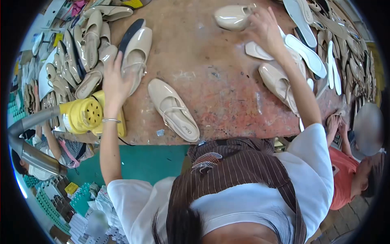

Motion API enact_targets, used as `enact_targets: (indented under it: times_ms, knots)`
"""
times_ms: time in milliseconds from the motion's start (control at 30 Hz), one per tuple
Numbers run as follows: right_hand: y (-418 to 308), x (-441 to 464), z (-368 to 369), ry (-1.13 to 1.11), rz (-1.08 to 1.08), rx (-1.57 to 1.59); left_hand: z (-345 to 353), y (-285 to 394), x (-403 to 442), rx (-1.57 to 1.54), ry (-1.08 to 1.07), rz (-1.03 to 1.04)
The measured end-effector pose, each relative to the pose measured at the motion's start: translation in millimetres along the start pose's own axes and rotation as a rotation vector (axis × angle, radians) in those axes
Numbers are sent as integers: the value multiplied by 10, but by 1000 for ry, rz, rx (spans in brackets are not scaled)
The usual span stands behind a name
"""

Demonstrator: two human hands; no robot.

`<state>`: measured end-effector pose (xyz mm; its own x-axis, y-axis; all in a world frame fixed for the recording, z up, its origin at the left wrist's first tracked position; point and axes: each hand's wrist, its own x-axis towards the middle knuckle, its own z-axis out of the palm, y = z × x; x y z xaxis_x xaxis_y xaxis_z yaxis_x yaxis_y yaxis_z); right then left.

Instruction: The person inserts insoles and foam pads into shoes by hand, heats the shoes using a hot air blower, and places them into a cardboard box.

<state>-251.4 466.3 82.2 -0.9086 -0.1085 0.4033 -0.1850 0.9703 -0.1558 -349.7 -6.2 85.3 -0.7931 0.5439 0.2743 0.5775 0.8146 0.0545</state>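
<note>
My left hand (116, 83) reaches over the left side of the table with its fingers stretched out. It lies against a glossy beige mule shoe (140, 44) that has a dark sole piece (131, 34) beside it. Up at the top right, my right hand (266, 32) has its fingers apart and somewhat blurred, next to the heel end of another beige shoe (232, 18). Whether the fingertips touch that shoe I cannot tell. One more beige mule with a thin strap (172, 109) lies between my arms, its toe pointing away from me.
A yellow machine with a grey hose (83, 115) stands at the table's left edge. Beige shoes (91, 38) are heaped behind it. Under my right forearm lie a beige shoe (276, 83) and white insoles (306, 57). A person in a red shirt (343, 173) works at the right.
</note>
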Motion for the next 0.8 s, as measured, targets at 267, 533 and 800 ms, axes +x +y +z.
enact_targets:
  times_ms: [267, 533, 800]
  knots:
    - [-1524, -1320, 206, -33, 131, 89, 697, -474, 265, 34, -66, -152]
    - [-1210, -1630, 165, 187, 657, 262, -945, -1203, 925, 275, 310, -543]
    - [-564, -1943, -339, 190, 568, 304, -684, 297, -513, -73, 359, -247]
